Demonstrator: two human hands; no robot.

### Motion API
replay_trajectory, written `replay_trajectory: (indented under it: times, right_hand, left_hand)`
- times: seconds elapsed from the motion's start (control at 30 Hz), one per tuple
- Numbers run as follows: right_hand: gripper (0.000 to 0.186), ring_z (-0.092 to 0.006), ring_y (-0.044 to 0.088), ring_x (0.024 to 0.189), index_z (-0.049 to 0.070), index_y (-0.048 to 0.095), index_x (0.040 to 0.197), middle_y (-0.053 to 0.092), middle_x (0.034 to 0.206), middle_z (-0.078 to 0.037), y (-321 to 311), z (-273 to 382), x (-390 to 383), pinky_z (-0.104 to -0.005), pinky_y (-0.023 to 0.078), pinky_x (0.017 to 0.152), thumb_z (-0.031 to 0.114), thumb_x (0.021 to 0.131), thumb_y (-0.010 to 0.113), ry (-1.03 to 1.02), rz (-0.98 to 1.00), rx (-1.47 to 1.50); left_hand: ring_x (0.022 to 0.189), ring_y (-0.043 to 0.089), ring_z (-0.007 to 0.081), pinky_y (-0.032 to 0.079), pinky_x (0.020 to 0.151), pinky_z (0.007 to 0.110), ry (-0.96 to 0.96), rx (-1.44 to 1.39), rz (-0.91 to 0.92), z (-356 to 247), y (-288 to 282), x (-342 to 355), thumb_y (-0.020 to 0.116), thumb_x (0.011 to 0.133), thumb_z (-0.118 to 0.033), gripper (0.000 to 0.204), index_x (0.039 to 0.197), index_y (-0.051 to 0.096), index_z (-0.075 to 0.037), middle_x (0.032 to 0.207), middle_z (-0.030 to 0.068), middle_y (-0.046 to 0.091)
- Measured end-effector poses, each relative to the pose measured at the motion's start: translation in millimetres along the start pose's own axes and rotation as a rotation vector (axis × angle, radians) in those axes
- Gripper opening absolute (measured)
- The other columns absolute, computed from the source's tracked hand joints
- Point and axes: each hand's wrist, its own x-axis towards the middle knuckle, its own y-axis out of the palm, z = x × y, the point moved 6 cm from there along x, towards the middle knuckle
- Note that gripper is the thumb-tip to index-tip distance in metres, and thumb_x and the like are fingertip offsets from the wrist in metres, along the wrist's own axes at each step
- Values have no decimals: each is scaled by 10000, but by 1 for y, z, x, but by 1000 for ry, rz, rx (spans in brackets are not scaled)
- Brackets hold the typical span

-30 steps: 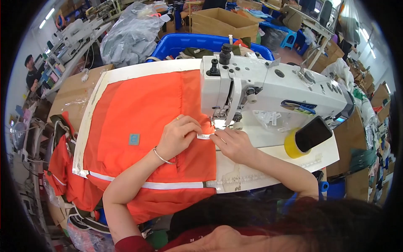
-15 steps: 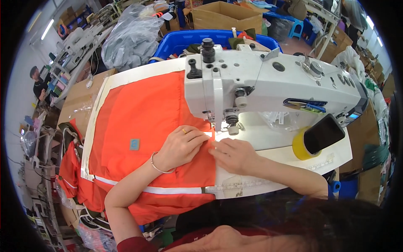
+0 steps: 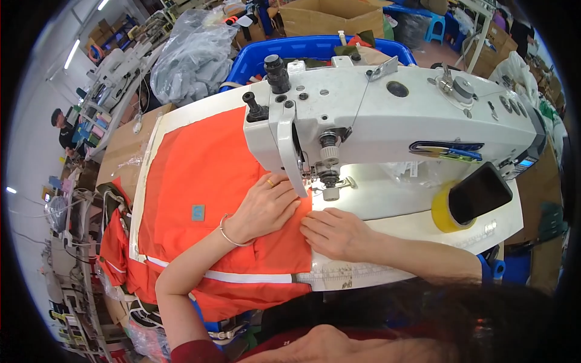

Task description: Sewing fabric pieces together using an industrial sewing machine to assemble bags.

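A large orange fabric panel (image 3: 200, 160) with a small blue-grey square patch (image 3: 198, 212) lies on the bed of a white sewing machine (image 3: 375, 115). My left hand (image 3: 266, 209), with a ring and a bracelet, rests on the panel close to the needle area (image 3: 311, 175), its fingers lying on the cloth. At the panel's right edge, my right hand (image 3: 339, 235) has its fingers bent and together on the cloth; its thumb is mostly hidden. A white strip (image 3: 248, 277) runs along the panel's near edge. The machine's head partly covers the stitching point.
A black phone (image 3: 481, 192) leans on a yellow tape roll (image 3: 445, 212) at the right. Behind the machine stands a blue basket (image 3: 254, 54) with fabric pieces. More orange fabric (image 3: 115, 248) hangs off the table's left side. A person (image 3: 63, 130) is at the far left.
The view has shifted slightly. My left hand has slid a little farther toward the needle, and the white piece seen by its fingertips is now out of sight. My right hand stays by the edge.
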Motion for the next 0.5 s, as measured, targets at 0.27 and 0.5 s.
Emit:
replay_trajectory:
  times: [0.27,0.5]
  right_hand:
    - [245,-245,599,1006,-34,644,955,637,1033,-126,1,-1,2,-335,493,829,111,759,644,9,-4,15]
    - [272,-238,616,1032,1,677,958,651,1056,-99,3,-2,-1,-345,518,838,110,712,714,40,38,0]
  left_hand:
    - [1067,561,304,462,930,408,2,-22,-38,3,-1,-4,652,809,-87,185,969,644,6,1057,123,627]
    - [1063,568,311,474,933,410,26,-47,-66,-1,-2,-2,647,815,-81,215,1012,640,4,1074,118,628]
